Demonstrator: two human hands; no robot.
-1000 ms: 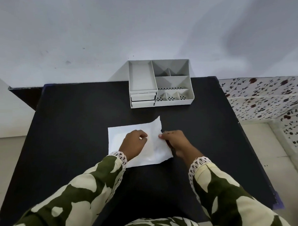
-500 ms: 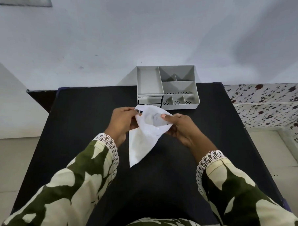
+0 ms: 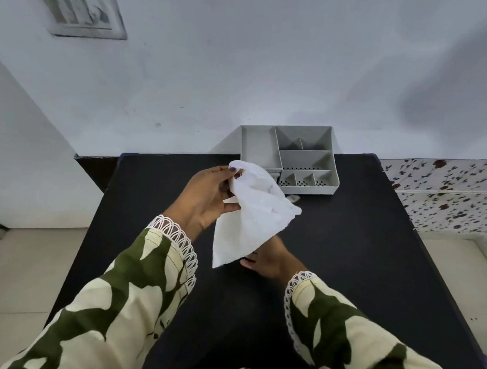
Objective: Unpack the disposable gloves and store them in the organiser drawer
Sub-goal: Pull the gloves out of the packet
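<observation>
The left hand [image 3: 205,199] holds a white packet [image 3: 252,215] up above the black bench [image 3: 345,258], its fingers [image 3: 231,171] pinching the packet's top edge so the rest hangs down toward the near side. The right hand [image 3: 269,259] lies low beneath the packet, mostly hidden, so its grip cannot be told. The grey organiser [image 3: 299,159] stands at the bench's far edge against the wall.

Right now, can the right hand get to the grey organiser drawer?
Probably yes. The right hand rests low on the black table, with bare tabletop ahead. Only the white packet in the left hand hangs near the organiser.
</observation>
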